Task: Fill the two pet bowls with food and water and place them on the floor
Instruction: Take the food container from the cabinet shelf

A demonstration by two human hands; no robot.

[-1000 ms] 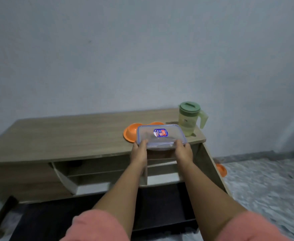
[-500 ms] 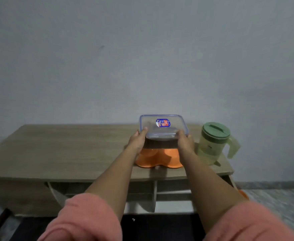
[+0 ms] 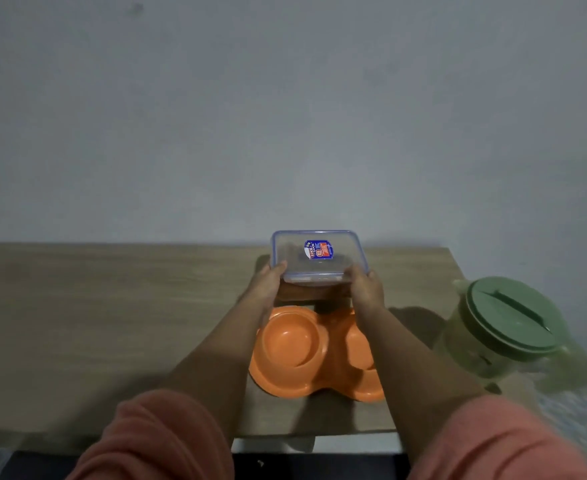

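A clear lidded food container (image 3: 318, 258) with a blue and red sticker sits between both hands, behind the orange double pet bowl (image 3: 292, 344). My left hand (image 3: 266, 285) grips its left side and my right hand (image 3: 366, 289) grips its right side. Dark food shows through the container's lower wall. Both bowl wells look empty; my right forearm covers part of the right well. A translucent jug with a green lid (image 3: 507, 317) stands to the right of the bowl.
Everything stands on a long wooden cabinet top (image 3: 112, 323) against a plain grey wall. The cabinet's right edge lies just past the jug, and patterned floor (image 3: 583, 410) shows below it.
The view has moved closer to the cabinet and looks down on it. My hands have carried the container from the front edge, over the bowl, to the back of the top.
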